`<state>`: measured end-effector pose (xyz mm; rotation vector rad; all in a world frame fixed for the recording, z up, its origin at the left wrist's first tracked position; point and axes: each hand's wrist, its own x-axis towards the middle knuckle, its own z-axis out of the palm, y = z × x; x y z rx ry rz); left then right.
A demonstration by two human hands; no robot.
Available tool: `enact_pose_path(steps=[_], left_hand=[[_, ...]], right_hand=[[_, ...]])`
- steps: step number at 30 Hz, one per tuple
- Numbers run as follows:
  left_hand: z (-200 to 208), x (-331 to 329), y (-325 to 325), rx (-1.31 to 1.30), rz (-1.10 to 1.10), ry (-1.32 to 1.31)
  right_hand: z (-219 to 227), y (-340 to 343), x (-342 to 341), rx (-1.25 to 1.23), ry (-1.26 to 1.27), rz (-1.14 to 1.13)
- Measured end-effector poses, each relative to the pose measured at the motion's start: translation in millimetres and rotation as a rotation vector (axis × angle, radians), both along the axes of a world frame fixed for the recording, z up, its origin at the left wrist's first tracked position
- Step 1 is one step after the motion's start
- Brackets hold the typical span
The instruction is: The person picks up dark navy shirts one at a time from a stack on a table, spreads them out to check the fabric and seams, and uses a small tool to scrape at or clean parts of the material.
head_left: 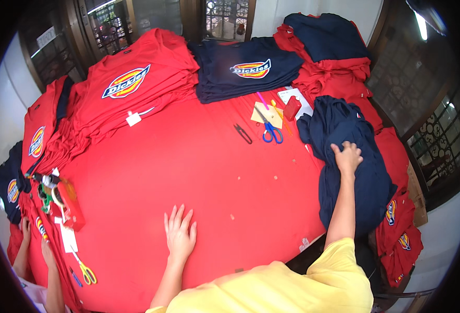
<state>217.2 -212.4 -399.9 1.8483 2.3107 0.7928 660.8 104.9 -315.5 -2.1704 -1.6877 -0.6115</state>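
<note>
My left hand [180, 233] lies flat on the red cloth table cover [188, 167], fingers spread, holding nothing. Off to the right, my right hand [349, 156] rests on top of a loose heap of navy shirts [344, 125]. Its fingers are apart and slightly bent against the fabric. Left of the heap are a red box [291, 108], blue-handled scissors [271, 133] on a tan card, and small dark thread snips [243, 133].
Folded red shirts [151, 68], navy shirts [250, 68] and a mixed stack [326, 41] line the far edge. At left, another person's hands [47, 253] touch red cloth near a red tape dispenser [71, 203] and yellow-handled scissors [88, 274].
</note>
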Motion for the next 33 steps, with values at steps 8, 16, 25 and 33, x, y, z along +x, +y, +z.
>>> enact_pose_path(steps=[8,16,25,33], left_hand=[[57.4,12.1,-8.6,-0.139,-0.258,-0.881],[44.8,36.8,-37.7,0.641,0.18,-1.804],[30.2,-56.0,-197.4,0.238,0.663,-0.794],[49.8,-40.3,-113.2,0.09,0.159,-1.01]], right_hand=[[90.4,-93.4,-108.4,-0.015,0.413,0.648],[52.4,-237.4,-286.8,-0.59,0.693,1.598],[-36.3,-183.8,-266.2,-0.874,0.825,1.177],[-7.9,-150.0,-308.7,-0.672,0.125,0.974]])
